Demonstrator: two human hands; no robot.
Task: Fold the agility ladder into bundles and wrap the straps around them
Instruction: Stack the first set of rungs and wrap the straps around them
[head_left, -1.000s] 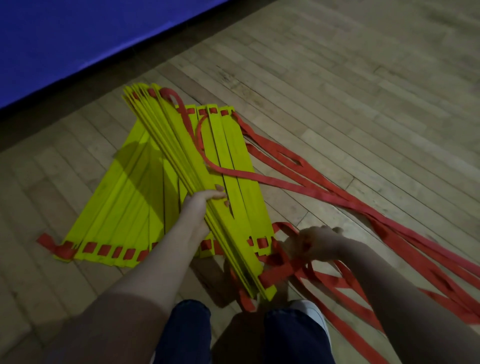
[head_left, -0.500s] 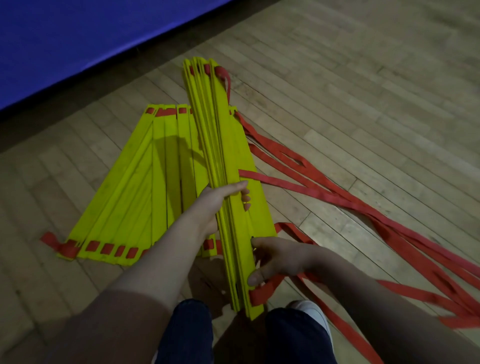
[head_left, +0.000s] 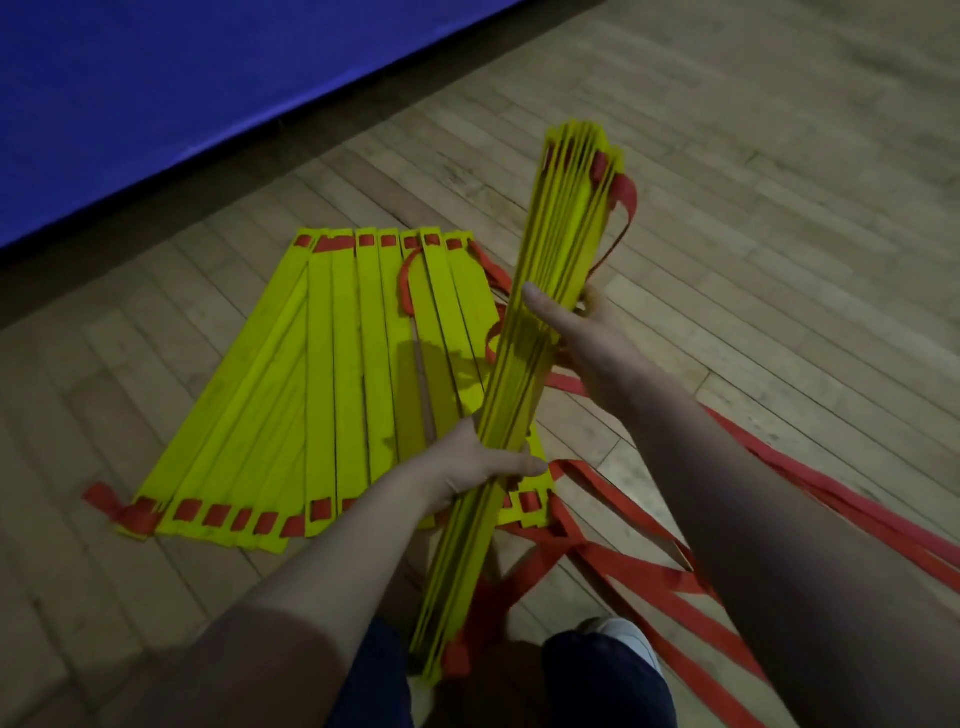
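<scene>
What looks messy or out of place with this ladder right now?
The red straps lie loose and crisscrossed on the floor beside the held bundle, not wrapped. The flat rungs on the floor fan out unevenly, wider at the near end.

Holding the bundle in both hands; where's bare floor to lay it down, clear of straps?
Bare floor lies ahead right, beyond the red straps and right of the blue mat. Another free patch sits near left, below the flat rungs. Crowded: near right, where straps criss-cross beside the shoe and under the bundle.
</scene>
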